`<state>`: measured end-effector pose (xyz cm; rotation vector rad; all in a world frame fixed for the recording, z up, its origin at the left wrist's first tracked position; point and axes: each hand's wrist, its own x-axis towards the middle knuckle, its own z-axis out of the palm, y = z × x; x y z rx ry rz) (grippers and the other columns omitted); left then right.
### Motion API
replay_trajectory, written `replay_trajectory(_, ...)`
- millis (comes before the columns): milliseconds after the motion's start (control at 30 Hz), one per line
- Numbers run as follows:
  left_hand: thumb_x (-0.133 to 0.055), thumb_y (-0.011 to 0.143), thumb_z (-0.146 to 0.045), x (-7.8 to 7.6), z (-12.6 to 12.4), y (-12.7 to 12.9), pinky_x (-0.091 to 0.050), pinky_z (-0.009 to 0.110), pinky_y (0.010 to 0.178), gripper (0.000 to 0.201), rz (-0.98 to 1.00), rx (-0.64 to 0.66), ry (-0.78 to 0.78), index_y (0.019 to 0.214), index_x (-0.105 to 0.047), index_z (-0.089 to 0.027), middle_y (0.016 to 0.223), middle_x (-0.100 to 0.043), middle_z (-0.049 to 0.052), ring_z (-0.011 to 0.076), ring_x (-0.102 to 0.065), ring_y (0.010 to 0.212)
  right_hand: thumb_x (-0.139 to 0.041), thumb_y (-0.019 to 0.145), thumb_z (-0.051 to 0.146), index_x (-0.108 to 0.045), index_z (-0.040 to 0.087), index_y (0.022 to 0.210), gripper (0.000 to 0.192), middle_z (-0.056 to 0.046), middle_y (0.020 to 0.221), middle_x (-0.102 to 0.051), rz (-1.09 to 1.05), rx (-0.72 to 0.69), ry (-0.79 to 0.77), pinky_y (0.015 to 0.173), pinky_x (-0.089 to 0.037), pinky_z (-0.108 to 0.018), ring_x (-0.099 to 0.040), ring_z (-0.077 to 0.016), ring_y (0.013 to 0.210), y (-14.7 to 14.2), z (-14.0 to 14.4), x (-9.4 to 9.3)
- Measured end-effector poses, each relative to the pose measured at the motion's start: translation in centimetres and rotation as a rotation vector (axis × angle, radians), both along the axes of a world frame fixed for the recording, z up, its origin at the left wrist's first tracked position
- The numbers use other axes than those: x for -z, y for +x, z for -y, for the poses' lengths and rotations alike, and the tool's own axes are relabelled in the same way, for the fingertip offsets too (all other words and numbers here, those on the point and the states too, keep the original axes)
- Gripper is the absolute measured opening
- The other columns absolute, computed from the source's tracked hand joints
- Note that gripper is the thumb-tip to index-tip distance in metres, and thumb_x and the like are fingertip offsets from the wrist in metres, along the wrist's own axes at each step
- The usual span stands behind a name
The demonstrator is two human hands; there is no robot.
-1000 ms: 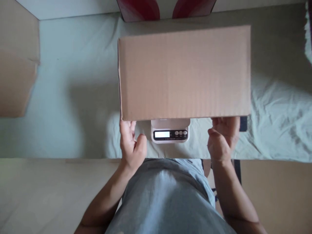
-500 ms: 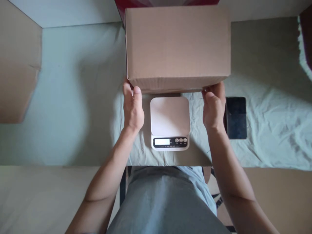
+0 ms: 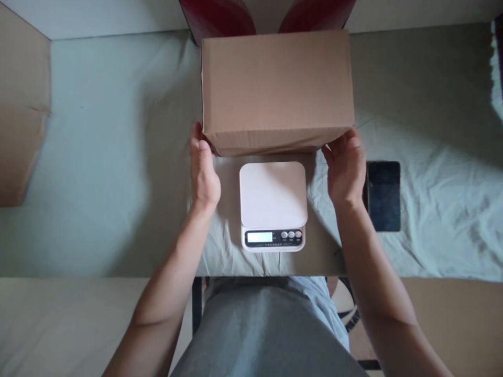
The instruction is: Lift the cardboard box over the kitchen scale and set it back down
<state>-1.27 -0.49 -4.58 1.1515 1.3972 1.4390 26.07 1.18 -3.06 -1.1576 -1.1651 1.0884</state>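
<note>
Since the earlier frame, the cardboard box (image 3: 276, 89) sits a little lower, beyond the scale (image 3: 273, 205), long axis left to right. Left hand (image 3: 204, 175) and right hand (image 3: 346, 167) grip its near corners, equally near (contents hidden). A phone (image 3: 383, 195) lies right, on the tablecloth (image 3: 110, 157).

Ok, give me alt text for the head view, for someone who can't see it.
Seen from above, a person's left hand and right hand hold the near corners of a closed cardboard box beyond a white digital scale on a cloth-covered table. A dark phone lies to the right of the right hand.
</note>
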Motion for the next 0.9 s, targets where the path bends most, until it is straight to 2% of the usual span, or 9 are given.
replay_trajectory(100, -0.044, 0.079, -0.076, 0.1, -1.0, -0.5, -0.037, 0.043, 0.112, 0.064, 0.157, -0.018, -0.058, 0.126, -0.055, -0.034, 0.144, -0.050, 0.003, 0.0250, -0.041, 0.140, -0.041, 0.079, 0.073, -0.060, 0.034, 0.114, 0.056, -0.002, 0.127, -0.064, -0.113, -0.026, -0.123, 0.100, -0.051, -0.043, -0.058, -0.0235, 0.123, 0.3, -0.8, 0.3)
replay_trajectory(200, -0.053, 0.069, -0.080, -0.3, -1.7, -0.8, -0.043, 0.047, 0.106, 0.066, 0.218, 0.015, -0.113, 0.113, -0.062, -0.032, 0.133, -0.059, 0.005, 0.0293, -0.048, 0.134, -0.045, 0.072, 0.078, -0.063, 0.031, 0.106, 0.061, -0.004, 0.118, -0.068, -0.156, -0.045, -0.201, 0.096, -0.052, -0.044, -0.060, -0.0251, 0.117, 0.4, -1.2, -0.2)
replay_trajectory(400, -0.052, 0.069, -0.080, -2.1, -2.3, -0.4, -0.043, 0.045, 0.107, 0.065, 0.232, 0.040, -0.085, 0.114, -0.061, -0.034, 0.137, -0.057, 0.001, 0.0264, -0.043, 0.138, -0.045, 0.070, 0.079, -0.061, 0.030, 0.095, 0.058, -0.004, 0.112, -0.068, -0.192, 0.005, -0.128, 0.093, -0.053, -0.043, -0.061, -0.0252, 0.112, -0.6, -2.1, -2.4)
replay_trajectory(533, -0.047, 0.080, -0.072, -3.5, -2.5, 0.1, -0.044, 0.045, 0.105, 0.059, 0.176, 0.001, -0.141, 0.121, -0.058, -0.031, 0.141, -0.053, 0.001, 0.0244, -0.041, 0.140, -0.056, 0.061, 0.077, -0.061, 0.028, 0.091, 0.058, -0.004, 0.105, -0.067, -0.200, 0.055, -0.142, 0.092, -0.054, -0.044, -0.062, -0.0271, 0.107, -1.6, -2.5, -3.8)
replay_trajectory(633, -0.051, 0.083, -0.065, -5.9, -1.0, 0.6, -0.045, 0.045, 0.105, 0.053, 0.158, -0.016, -0.100, 0.121, -0.057, -0.030, 0.143, -0.051, 0.000, 0.0244, -0.041, 0.140, -0.062, 0.064, 0.067, -0.061, 0.028, 0.087, 0.046, -0.002, 0.100, -0.066, -0.223, 0.149, -0.088, 0.091, -0.054, -0.043, -0.063, -0.0248, 0.105, -1.7, -1.2, -5.6)
replay_trajectory(667, -0.054, 0.082, -0.064, -6.9, -0.1, 0.8, -0.045, 0.045, 0.106, 0.051, 0.166, 0.014, -0.059, 0.120, -0.058, -0.029, 0.143, -0.051, 0.000, 0.0249, -0.042, 0.140, -0.063, 0.068, 0.063, -0.061, 0.028, 0.085, 0.039, -0.001, 0.098, -0.066, -0.235, 0.162, -0.043, 0.091, -0.054, -0.041, -0.063, -0.0233, 0.105, -1.6, -0.4, -6.5)
replay_trajectory(733, -0.057, 0.082, -0.061, -9.1, 2.0, 1.2, -0.046, 0.044, 0.106, 0.047, 0.186, 0.068, 0.035, 0.115, -0.061, -0.028, 0.144, -0.051, 0.000, 0.0259, -0.038, 0.141, -0.064, 0.071, 0.057, -0.063, 0.029, 0.082, 0.030, 0.001, 0.091, -0.065, -0.269, 0.149, 0.064, 0.088, -0.056, -0.036, -0.064, -0.0204, 0.102, -1.2, 1.5, -8.1)
replay_trajectory(800, -0.058, 0.083, -0.058, -10.8, 4.1, 1.5, -0.047, 0.044, 0.106, 0.041, 0.177, 0.076, 0.065, 0.113, -0.063, -0.030, 0.142, -0.053, -0.001, 0.0265, -0.039, 0.141, -0.057, 0.081, 0.052, -0.066, 0.030, 0.082, 0.023, 0.002, 0.090, -0.065, -0.253, 0.106, 0.136, 0.090, -0.055, -0.034, -0.064, -0.0184, 0.103, -0.9, 3.5, -9.4)
replay_trajectory(900, -0.059, 0.085, -0.048, -11.7, 6.8, 1.6, -0.046, 0.045, 0.109, 0.034, 0.185, 0.095, 0.053, 0.116, -0.062, -0.035, 0.136, -0.058, -0.003, 0.0266, -0.042, 0.139, -0.051, 0.084, 0.051, -0.067, 0.031, 0.083, 0.026, 0.002, 0.096, -0.067, -0.197, 0.105, 0.127, 0.099, -0.052, -0.039, -0.063, -0.0213, 0.109, -0.7, 6.1, -10.0)
